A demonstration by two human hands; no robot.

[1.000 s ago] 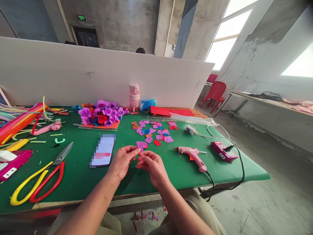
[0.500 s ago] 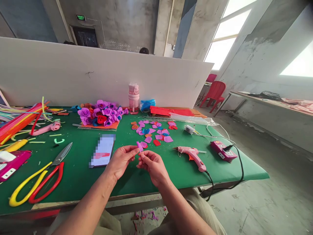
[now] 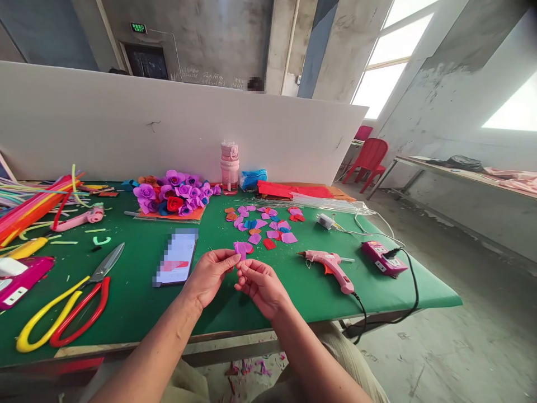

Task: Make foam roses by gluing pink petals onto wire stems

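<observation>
A small purple paper petal (image 3: 240,249) is pinched between the thumb and fingers of my left hand (image 3: 213,274). My right hand (image 3: 262,284) is closed in a pinch just below it, at the petal's lower end; whether a thin stem is between those fingertips I cannot tell. Loose petals (image 3: 288,238) in purple, red, blue and orange lie scattered beyond my hands. To the right rests a pink glue gun (image 3: 329,266) with a clear stick in its back. A phone (image 3: 176,260) lies left of my left hand.
Large scissors (image 3: 90,288) with yellow and red handles lie at left, near a magenta power strip (image 3: 27,282). Finished paper roses (image 3: 174,193), a pink bottle (image 3: 229,168) and red paper (image 3: 293,190) line the back. Another power strip (image 3: 384,259) sits right, its black cord hanging over the edge.
The purple petal has turned so that more of its flat face shows. Both hands stay in nearly the same place, fingers still pinched.
</observation>
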